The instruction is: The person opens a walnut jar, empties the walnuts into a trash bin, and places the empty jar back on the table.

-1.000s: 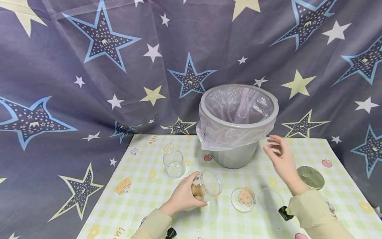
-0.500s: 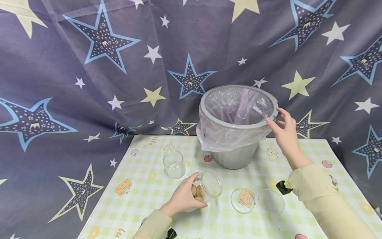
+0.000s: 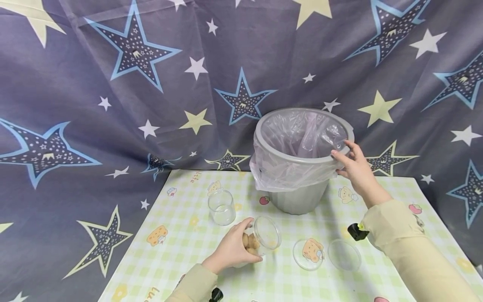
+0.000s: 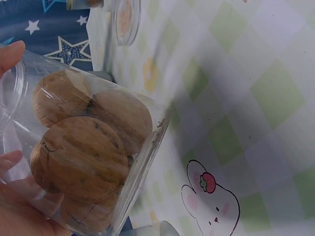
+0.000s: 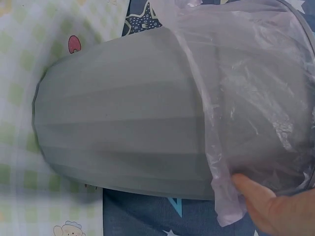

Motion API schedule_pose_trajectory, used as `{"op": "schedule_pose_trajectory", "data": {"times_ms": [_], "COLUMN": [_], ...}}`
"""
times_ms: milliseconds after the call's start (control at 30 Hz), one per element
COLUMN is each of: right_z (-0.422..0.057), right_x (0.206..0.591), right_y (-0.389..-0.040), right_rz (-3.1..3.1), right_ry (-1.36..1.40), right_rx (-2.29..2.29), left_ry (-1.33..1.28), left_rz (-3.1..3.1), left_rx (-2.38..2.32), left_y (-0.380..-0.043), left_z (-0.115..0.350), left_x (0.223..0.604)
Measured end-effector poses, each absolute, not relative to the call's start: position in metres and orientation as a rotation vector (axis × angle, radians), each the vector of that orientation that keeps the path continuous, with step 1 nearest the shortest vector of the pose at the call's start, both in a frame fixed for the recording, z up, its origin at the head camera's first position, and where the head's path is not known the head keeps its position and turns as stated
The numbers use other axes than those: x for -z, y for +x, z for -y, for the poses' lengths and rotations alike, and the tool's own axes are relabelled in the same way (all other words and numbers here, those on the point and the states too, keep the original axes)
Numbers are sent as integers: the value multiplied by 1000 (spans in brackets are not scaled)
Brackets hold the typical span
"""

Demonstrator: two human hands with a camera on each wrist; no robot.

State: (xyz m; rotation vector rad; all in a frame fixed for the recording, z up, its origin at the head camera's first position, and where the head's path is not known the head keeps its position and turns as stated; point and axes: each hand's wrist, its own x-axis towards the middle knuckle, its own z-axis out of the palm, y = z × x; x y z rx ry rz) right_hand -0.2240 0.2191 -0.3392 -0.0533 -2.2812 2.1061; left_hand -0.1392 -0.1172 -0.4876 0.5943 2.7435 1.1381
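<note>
My left hand (image 3: 235, 247) grips a clear plastic jar (image 3: 266, 235), tilted with its mouth toward the upper right. Several walnuts (image 4: 83, 157) lie inside it, seen large through the wall in the left wrist view. At the back of the table stands a grey trash bin (image 3: 298, 199), lined with a thin pinkish plastic bag (image 3: 290, 174) folded over its rim. My right hand (image 3: 358, 170) holds the bin's right rim, its thumb on the near side. In the right wrist view, fingers (image 5: 266, 201) touch the bag near the rim; the rest of that hand is cut off.
Another clear jar (image 3: 222, 208) stands upright left of the bin. Two round clear lids, a left one (image 3: 308, 262) and a right one (image 3: 344, 255), lie on the checked tablecloth (image 3: 177, 247). A starry curtain (image 3: 170, 138) hangs behind the table.
My right hand has moved up from beside the bin and taken hold of its right rim. The right sleeve now covers the round greenish tin. My left hand stays put with the jar.
</note>
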Motion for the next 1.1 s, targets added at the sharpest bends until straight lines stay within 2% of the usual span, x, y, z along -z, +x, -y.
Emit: {"op": "schedule_pose_trajectory", "data": {"times_ms": [633, 1100], "right_z": [-221, -221], "right_x": [343, 351], "right_y": [-227, -227], "right_rz": [2144, 2106], "right_ry": [-98, -84], "right_rx": [-2227, -2205], "left_ry": [591, 569], "left_rz": [-2770, -2826], "left_rx": [-1138, -1169], "left_y": [-143, -151], "left_z": [119, 126], "left_x": [482, 450]}}
